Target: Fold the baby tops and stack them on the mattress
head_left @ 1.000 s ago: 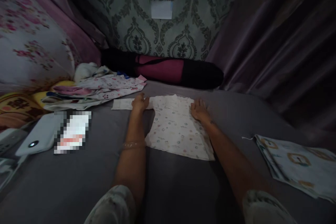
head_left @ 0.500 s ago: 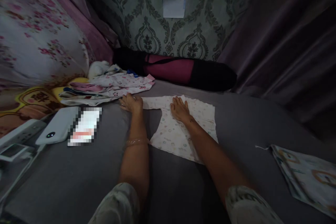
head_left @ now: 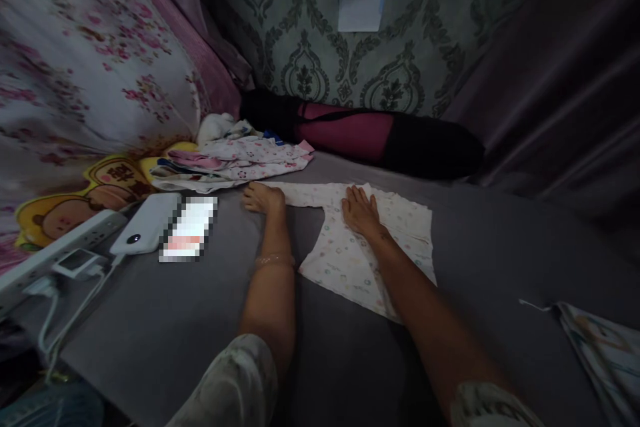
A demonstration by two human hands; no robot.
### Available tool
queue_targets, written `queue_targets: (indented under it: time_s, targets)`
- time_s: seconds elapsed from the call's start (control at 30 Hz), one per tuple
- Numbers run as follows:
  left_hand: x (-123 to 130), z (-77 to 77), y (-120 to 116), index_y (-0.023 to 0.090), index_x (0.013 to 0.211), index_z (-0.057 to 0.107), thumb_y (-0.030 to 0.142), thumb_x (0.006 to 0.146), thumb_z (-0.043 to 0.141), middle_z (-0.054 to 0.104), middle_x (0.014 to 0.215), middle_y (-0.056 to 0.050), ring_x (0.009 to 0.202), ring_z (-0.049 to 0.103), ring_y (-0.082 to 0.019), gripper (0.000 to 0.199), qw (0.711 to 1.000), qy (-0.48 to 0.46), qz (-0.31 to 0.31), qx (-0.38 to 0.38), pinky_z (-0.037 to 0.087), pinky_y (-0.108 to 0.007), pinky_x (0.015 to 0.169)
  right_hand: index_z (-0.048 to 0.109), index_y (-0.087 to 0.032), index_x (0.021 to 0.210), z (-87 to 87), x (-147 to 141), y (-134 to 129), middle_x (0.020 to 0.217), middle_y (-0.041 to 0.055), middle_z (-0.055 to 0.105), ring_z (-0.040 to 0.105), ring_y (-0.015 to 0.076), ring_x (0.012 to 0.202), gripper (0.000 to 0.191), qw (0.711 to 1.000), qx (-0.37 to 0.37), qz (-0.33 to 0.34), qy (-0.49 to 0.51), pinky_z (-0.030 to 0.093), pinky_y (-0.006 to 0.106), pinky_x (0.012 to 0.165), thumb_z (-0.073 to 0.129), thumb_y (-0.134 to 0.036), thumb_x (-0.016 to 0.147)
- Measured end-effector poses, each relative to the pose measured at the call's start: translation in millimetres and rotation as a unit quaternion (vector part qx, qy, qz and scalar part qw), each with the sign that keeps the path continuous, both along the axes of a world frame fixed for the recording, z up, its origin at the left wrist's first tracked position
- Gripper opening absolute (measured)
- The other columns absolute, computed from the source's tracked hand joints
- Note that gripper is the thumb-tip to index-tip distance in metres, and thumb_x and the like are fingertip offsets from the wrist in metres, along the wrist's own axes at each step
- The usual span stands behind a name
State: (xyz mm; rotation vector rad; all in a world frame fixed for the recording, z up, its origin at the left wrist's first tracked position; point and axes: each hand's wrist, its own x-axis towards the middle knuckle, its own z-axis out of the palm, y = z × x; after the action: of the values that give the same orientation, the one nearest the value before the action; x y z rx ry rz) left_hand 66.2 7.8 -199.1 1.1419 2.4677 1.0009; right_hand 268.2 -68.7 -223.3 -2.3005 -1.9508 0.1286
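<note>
A small white printed baby shirt [head_left: 340, 250] lies spread on the grey bed sheet, one sleeve stretched out to the left. At the end of that sleeve is my left hand [head_left: 264, 199], its fingers curled and closed on the cuff; the fingertips are partly hidden. My right hand [head_left: 361, 212] lies flat on the upper body of the shirt, fingers stretched out and pressing the cloth. Part of the shirt's right side is covered by my right forearm.
Baby clothes [head_left: 235, 160] are piled just beyond my left hand. A power bank [head_left: 147, 223], a blurred phone [head_left: 190, 230] and a power strip [head_left: 95, 237] with cables lie left. A long black-and-pink bag [head_left: 350, 130] lines the wall. Folded printed cloth [head_left: 610, 347] lies right.
My left hand's fingers, spread out before, are now curled in at the sleeve's end. The view has swung left, so everything sits further right. My right hand stays on the shirt.
</note>
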Motion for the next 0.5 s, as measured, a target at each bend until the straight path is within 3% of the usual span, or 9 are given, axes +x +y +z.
queue_targets:
  time_s: [0.3, 0.5]
  targets:
    - [0.0, 1.4, 0.5, 0.010, 0.123, 0.052, 0.016, 0.083, 0.048, 0.050, 0.136, -0.024, 0.131, 0.043, -0.038, 0.041, 1.000, -0.006, 0.003, -0.025, 0.036, -0.055, 0.103, 0.025, -0.014, 0.155, 7.8, 2.7, 2.5, 0.163, 0.0080, 0.019, 0.014, 0.0254, 0.150, 0.061, 0.999, -0.033, 0.004, 0.025, 0.010, 0.052, 0.120, 0.016, -0.041, 0.101]
    - [0.9, -1.5, 1.4, 0.015, 0.111, 0.062, 0.023, 0.085, 0.045, 0.055, 0.131, -0.023, 0.128, 0.044, -0.042, 0.031, 1.000, -0.011, -0.009, -0.002, 0.036, -0.063, 0.099, 0.032, -0.016, 0.152, 11.0, -7.9, 1.0, 0.162, 0.0069, 0.023, 0.011, 0.0241, 0.150, 0.056, 0.998, 0.012, 0.048, 0.024, 0.009, 0.051, 0.119, 0.017, -0.036, 0.102]
